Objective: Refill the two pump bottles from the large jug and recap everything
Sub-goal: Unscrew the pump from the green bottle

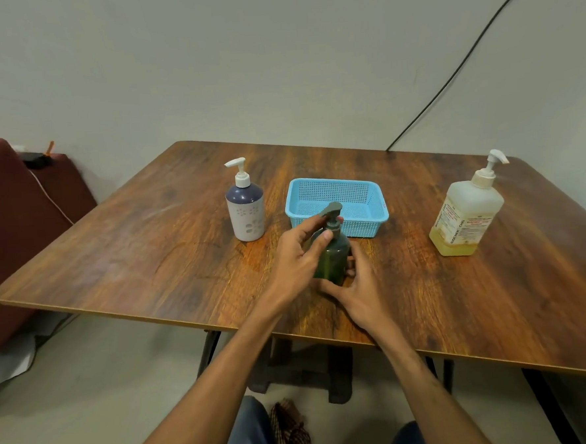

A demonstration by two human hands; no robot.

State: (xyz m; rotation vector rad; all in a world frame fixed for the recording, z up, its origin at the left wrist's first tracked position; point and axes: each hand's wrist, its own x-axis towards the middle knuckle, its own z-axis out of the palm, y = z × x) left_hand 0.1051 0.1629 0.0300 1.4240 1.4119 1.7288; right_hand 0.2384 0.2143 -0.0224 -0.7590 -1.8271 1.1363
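Observation:
A dark green pump bottle stands upright on the table near the front middle. My left hand curls around its neck and grey pump head. My right hand wraps the bottle's base from the right. A white and navy pump bottle stands apart to the left, its pump on. The large jug, translucent with yellow liquid low inside and a white pump on top, stands at the right.
A light blue mesh basket sits just behind the green bottle. The wooden table has its front edge close to me. A dark red chair stands left; a black cable runs down the wall.

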